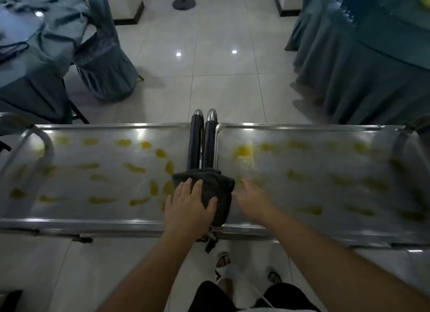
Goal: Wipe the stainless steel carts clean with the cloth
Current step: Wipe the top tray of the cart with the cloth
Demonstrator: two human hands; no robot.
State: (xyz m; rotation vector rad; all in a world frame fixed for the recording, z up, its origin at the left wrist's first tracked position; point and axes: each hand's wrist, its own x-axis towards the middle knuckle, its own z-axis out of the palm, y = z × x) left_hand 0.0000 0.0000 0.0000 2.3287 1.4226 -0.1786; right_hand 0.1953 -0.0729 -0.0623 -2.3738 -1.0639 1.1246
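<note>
Two stainless steel carts stand side by side in front of me, the left cart (76, 221) and the right cart (325, 232). Several yellow smears (135, 168) cover both tops. A dark grey cloth (221, 186) hangs over the two handle bars (202, 144) where the carts meet. My left hand (189, 207) lies flat on the cloth with fingers spread and thumb to the right. My right hand (252, 201) is blurred, fingers extended, over the right cart's top just beside the cloth.
A draped table (28, 62) and a covered chair (104, 62) stand at the far left, and another draped table (372, 67) at the far right. Tiled floor (221, 79) lies beyond the carts. My sandalled feet (224, 263) are below the carts' near edge.
</note>
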